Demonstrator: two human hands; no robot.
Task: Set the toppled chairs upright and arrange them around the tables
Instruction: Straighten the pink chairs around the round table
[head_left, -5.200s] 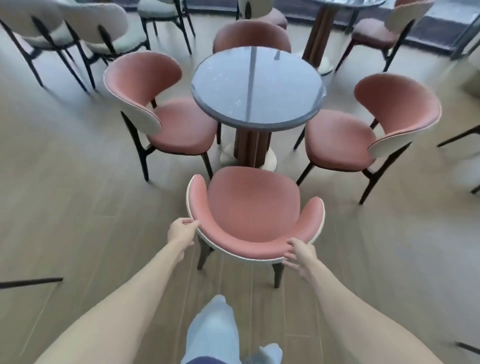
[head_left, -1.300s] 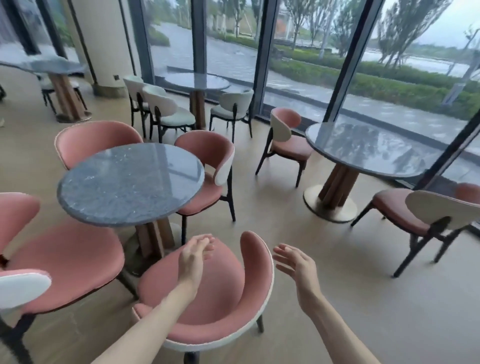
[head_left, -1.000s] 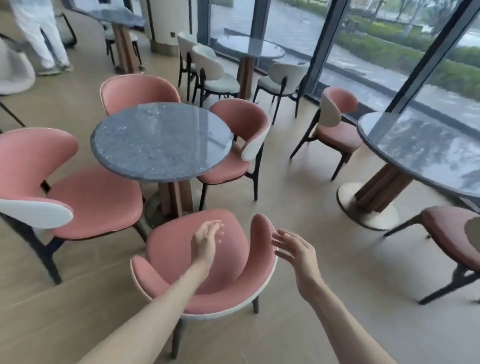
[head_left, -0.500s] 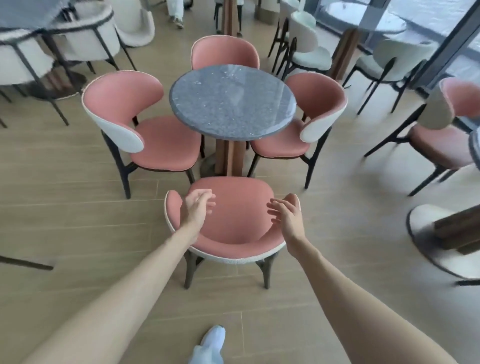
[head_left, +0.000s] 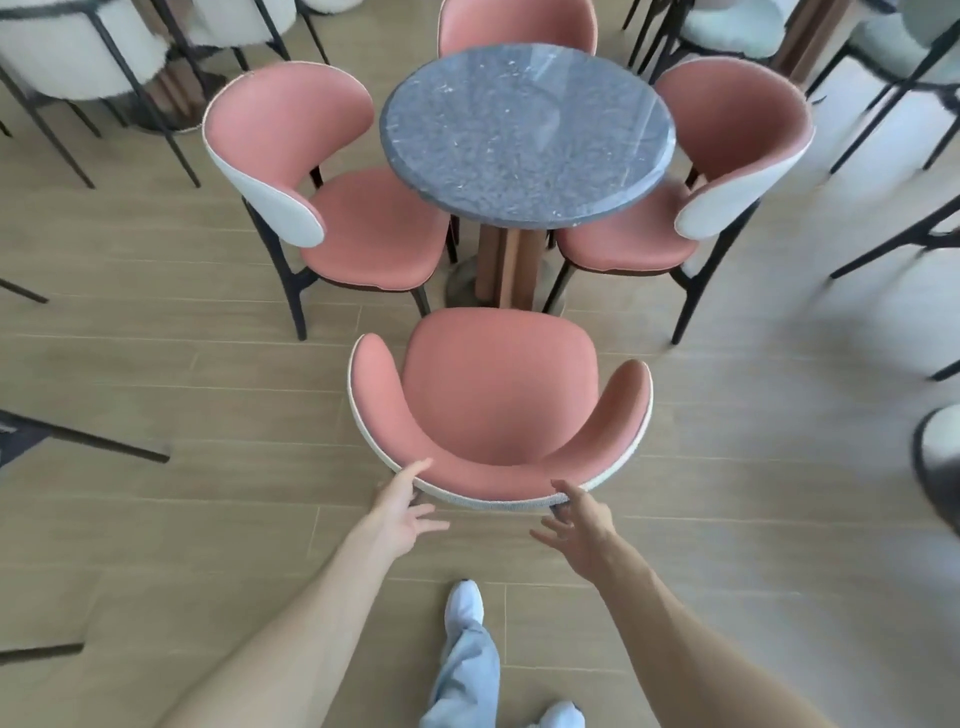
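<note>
A pink chair (head_left: 498, 395) with a white-backed curved backrest stands upright in front of me, facing the round grey stone table (head_left: 527, 132). My left hand (head_left: 402, 512) is spread at the left of the backrest's rim, its thumb touching the edge. My right hand (head_left: 579, 525) is spread at the right of the rim, fingertips at the edge. Neither hand grips the chair. Three more pink chairs stand upright around the table: one on the left (head_left: 332, 197), one on the right (head_left: 691, 197), one behind it (head_left: 517, 23).
White fuzzy chairs (head_left: 78, 52) with black legs stand at the back left, pale chairs (head_left: 737, 23) at the back right. Dark chair legs (head_left: 104, 447) jut in from the left edge, others (head_left: 893, 239) from the right. Wooden floor lies around me; my foot (head_left: 465, 603) is below the chair.
My view has swung back and tilted down onto the chair. Both hands have dropped from above the seat to the backrest's rear rim, with fingers spread.
</note>
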